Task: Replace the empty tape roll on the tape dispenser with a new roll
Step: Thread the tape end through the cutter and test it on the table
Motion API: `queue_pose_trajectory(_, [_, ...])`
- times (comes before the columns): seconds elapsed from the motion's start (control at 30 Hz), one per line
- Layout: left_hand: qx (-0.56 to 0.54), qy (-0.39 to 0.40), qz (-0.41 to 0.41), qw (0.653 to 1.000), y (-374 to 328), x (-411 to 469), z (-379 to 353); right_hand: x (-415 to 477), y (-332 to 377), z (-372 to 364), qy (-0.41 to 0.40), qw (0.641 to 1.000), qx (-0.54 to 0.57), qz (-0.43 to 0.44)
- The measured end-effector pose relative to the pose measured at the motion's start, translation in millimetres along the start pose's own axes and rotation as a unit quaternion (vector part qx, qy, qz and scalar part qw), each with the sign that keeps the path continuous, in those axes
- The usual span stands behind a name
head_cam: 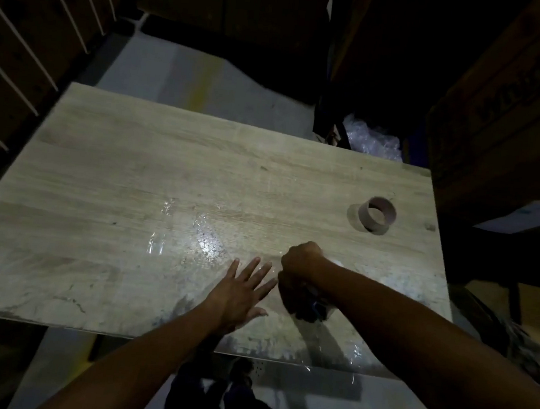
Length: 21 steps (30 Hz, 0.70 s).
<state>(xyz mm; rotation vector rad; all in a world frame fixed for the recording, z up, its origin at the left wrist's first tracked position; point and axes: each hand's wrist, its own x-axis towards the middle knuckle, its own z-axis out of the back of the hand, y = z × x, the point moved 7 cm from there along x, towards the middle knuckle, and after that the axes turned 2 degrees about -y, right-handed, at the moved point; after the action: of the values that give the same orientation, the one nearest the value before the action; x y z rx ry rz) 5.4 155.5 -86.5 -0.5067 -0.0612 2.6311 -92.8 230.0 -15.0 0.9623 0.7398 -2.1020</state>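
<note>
An empty cardboard tape core lies on the right side of the wooden table. My right hand is clenched around a dark tape dispenser, which sits low over the table near its front edge; most of the dispenser is hidden by hand and forearm. Clear tape lies stuck on the table from the dispenser toward the front edge. My left hand rests flat on the table just left of the dispenser, fingers spread, holding nothing. I cannot tell whether a roll sits on the dispenser.
Shiny strips of clear tape are stuck to the table's middle. Crumpled bubble wrap lies beyond the far right corner. Cardboard boxes stand at the right, slatted shelving at the left. The floor beyond is grey.
</note>
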Motion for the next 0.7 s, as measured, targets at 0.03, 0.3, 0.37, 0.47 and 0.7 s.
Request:
queue_pose_trajectory(0.03, [0.001,-0.001,0.006,1.000,2.0,0.8,-3.1,-3.8,-13.3,2.7,-0.011,0.999,0.046,-0.019])
queue_pose_trajectory(0.3, [-0.025,-0.011,0.020,0.999,7.1,-2.7,2.7,-13.5,-77.5,-27.1,0.071,0.902,0.417,-0.081])
queue_pose_trajectory(0.37, [-0.020,-0.005,0.035,0.999,8.4,0.6,0.3,-12.3,-87.4,-41.8,0.062,0.874,0.473,-0.094])
queue_pose_trajectory(0.47, [-0.018,0.008,0.061,0.998,11.3,6.5,1.4,-17.6,-104.9,-63.9,0.031,0.800,0.585,-0.126])
queue_pose_trajectory(0.7, [-0.007,0.001,0.118,0.993,21.7,6.6,5.6,-31.6,-106.3,-113.6,0.039,0.548,0.818,-0.171])
